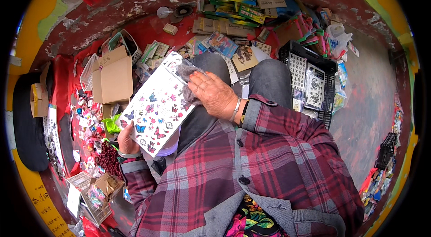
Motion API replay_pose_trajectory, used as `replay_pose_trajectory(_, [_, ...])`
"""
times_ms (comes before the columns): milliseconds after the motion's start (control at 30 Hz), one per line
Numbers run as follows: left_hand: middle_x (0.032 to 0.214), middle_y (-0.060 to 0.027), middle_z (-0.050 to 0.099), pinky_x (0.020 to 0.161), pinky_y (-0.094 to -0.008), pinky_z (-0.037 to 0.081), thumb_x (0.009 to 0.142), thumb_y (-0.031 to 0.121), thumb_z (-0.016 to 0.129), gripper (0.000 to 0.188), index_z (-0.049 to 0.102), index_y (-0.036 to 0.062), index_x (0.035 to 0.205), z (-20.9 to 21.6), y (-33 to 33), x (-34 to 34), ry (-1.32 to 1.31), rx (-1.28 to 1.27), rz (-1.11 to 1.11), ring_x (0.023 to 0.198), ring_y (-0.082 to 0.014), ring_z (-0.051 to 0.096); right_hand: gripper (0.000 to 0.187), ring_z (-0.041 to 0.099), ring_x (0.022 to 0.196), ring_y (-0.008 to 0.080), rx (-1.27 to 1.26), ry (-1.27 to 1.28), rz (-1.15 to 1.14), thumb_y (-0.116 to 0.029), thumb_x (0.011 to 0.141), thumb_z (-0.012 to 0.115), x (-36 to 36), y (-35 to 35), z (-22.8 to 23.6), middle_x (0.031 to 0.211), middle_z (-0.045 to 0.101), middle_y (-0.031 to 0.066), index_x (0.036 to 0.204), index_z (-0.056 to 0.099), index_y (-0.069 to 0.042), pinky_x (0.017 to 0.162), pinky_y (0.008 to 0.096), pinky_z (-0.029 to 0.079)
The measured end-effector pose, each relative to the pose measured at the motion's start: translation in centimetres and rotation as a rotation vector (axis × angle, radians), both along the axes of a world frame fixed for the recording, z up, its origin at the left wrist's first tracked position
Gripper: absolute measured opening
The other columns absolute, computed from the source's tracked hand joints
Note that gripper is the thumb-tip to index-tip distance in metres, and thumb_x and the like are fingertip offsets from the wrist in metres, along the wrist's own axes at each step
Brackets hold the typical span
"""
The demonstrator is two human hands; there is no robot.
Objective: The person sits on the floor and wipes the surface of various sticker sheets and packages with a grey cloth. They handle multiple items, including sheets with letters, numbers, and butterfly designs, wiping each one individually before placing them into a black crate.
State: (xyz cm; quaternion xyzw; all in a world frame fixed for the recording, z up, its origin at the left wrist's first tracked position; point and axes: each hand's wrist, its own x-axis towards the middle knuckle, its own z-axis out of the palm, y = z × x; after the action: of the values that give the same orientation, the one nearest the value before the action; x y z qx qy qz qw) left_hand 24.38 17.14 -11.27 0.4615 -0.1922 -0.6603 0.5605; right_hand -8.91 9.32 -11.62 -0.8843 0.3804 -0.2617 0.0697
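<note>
A white sheet printed with colourful butterflies and flowers lies tilted over my lap. It looks like a sticker or temporary tattoo sheet. My left hand grips its lower left corner, with the thumb on top and the other fingers mostly hidden underneath. At the sheet's right edge, my right hand presses a crumpled grey cloth against the surface. Its fingers lie over the cloth, which shows above and below them. Under the sheet, part of a pale purple round thing shows.
An open cardboard box stands left, near a white basket. On the right, a black crate holds printed sheets. Colourful flat boxes pile up ahead. Dark red beads and a bright green plastic thing sit by my left hand.
</note>
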Motion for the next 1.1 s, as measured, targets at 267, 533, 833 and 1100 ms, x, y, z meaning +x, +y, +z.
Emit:
replay_pose_trajectory(267, [0.122, -0.0187, 0.054, 0.097, -0.0419, 0.043, 0.089, 0.013, 0.049, 0.044, 0.04, -0.0062, 0.128, 1.2, 0.8, 1.8, 0.045, -0.061, 0.045, 0.111, -0.0298, 0.055, 0.03, 0.055, 0.096, 0.0233, -0.108, -0.005, -0.104, -0.012, 0.076, 0.051, -2.6, -2.6, 1.9, 0.101, 0.06, 0.0114, 0.103, 0.058, -0.002, 0.08, 0.0318, 0.04])
replay_pose_trajectory(533, [0.123, -0.0194, 0.054, 0.099, -0.0428, 0.042, 0.089, 0.013, 0.048, 0.044, 0.04, -0.007, 0.128, 1.6, -2.8, -2.9, 0.232, -0.166, 0.013, 0.111, -0.0289, 0.056, 0.026, 0.061, 0.09, 0.0159, 0.047, -0.957, -0.358, -0.005, 0.089, 0.054, -8.9, -5.1, 10.0, 0.1, 0.064, 0.0085, 0.114, 0.058, -0.001, 0.08, 0.0261, 0.047])
replay_pose_trajectory(833, [0.117, -0.0199, 0.056, 0.095, -0.0437, 0.045, 0.092, 0.012, 0.046, 0.038, 0.043, -0.0071, 0.125, -1.7, -8.4, -14.0, 0.471, -0.036, -0.273, 0.105, -0.0291, 0.058, 0.034, 0.055, 0.108, 0.0261, 0.003, -0.775, -0.161, -0.005, 0.085, 0.058, -6.1, -2.4, 9.8, 0.119, 0.056, 0.0134, 0.119, 0.054, -0.002, 0.093, 0.0341, 0.042])
replay_pose_trajectory(1100, [0.102, -0.0114, 0.063, 0.079, -0.0371, 0.053, 0.096, 0.036, 0.041, 0.037, 0.054, 0.0066, 0.114, -3.4, -8.6, -13.7, 0.525, 0.104, -0.304, 0.092, -0.024, 0.063, 0.048, 0.041, 0.125, 0.0248, 0.086, -0.144, 0.336, -0.024, 0.08, 0.062, 2.1, 1.4, 0.2, 0.13, 0.048, 0.0102, 0.124, 0.049, -0.012, 0.095, 0.0429, 0.033])
